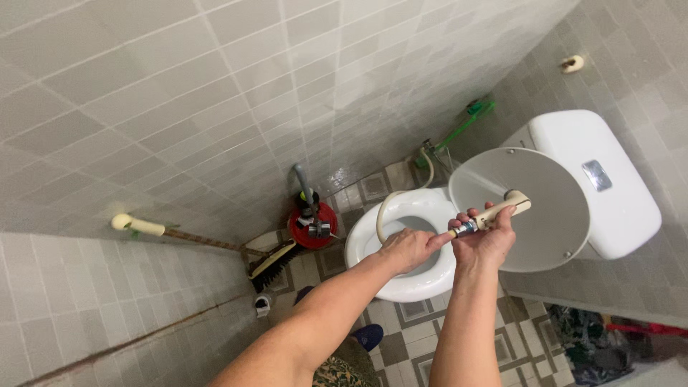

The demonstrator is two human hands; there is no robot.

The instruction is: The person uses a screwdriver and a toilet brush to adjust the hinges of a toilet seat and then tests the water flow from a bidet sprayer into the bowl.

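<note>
Both forearms reach over the toilet bowl (408, 247).
Right hand (486, 240) grips the spray nozzle (502, 209); left hand (407, 249) pinches its hose fitting (464, 228). A slip could spray the tiled floor (401, 344).

Bare forearms, no sleeves; blue slipper (370, 335) below.

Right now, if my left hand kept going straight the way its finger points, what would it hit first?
The left hand would meet the metal end of the bidet sprayer held in the right hand; it already looks to be touching it, though depth is unclear.
</note>
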